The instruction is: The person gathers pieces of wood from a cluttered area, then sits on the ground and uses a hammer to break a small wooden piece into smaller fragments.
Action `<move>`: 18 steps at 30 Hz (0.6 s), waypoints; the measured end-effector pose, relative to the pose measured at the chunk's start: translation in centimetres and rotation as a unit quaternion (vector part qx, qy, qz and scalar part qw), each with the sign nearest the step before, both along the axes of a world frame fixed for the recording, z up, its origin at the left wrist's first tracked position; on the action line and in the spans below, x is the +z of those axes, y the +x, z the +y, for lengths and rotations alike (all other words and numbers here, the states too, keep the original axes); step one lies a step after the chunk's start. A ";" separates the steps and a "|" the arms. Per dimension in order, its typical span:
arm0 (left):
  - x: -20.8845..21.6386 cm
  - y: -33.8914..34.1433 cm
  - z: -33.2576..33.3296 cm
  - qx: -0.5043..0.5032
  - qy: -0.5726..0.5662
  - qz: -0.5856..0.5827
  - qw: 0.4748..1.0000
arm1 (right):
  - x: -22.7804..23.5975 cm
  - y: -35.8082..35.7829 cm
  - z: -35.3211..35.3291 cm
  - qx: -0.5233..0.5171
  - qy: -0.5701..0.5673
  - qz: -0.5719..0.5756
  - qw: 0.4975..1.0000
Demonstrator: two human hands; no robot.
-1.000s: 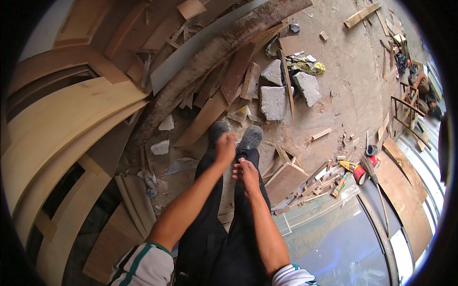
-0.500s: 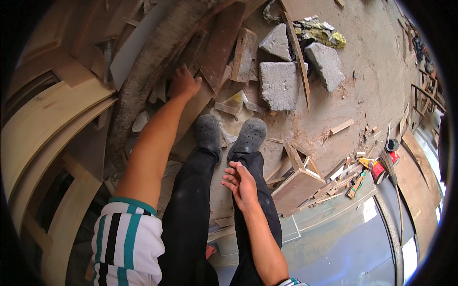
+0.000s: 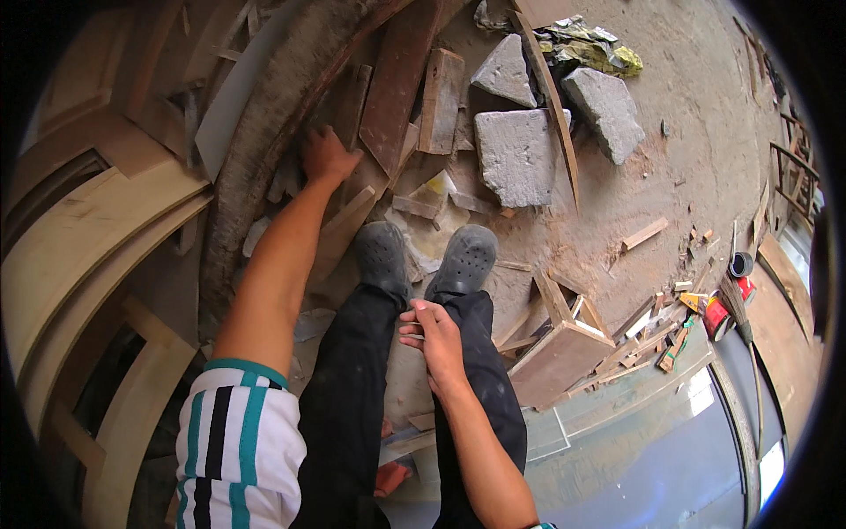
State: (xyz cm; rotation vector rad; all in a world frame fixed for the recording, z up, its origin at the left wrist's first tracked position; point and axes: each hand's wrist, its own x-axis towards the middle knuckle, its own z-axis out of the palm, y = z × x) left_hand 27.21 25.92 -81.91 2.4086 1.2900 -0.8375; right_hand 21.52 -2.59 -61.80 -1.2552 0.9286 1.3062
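On my feed, a flat, dusty brown board point(image 3: 345, 220) lies beside the left shoe point(image 3: 382, 254), its far end lost among scraps. The left hand point(image 3: 329, 159) hides its fingertips; I can't tell its grip. The right hand point(image 3: 438, 342) curls loosely, empty.

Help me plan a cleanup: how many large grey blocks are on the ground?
3: a triangular block near the picture's top, a squarish block just below it, and a slanted block to their right, beyond the wooden strip. Others may be hidden.
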 end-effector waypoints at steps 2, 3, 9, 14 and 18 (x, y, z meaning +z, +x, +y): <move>-0.8 -0.3 -0.2 -0.010 -0.011 -0.062 0.998 | -0.2 -0.1 0.0 -0.004 -0.004 0.000 1.000; -2.7 -2.5 0.3 -0.009 -0.003 -0.121 0.993 | 0.0 -0.1 0.4 0.004 0.002 0.003 1.000; -1.7 0.8 -3.2 -0.038 -0.095 -0.287 0.952 | 0.0 0.6 0.8 0.006 0.002 -0.001 1.000; -1.9 4.1 -4.0 0.043 -0.106 -0.271 0.956 | 0.1 0.9 0.6 -0.002 0.006 -0.001 1.000; -1.8 6.2 -4.5 0.089 -0.088 -0.247 0.961 | -0.1 1.5 0.1 -0.023 -0.003 -0.005 1.000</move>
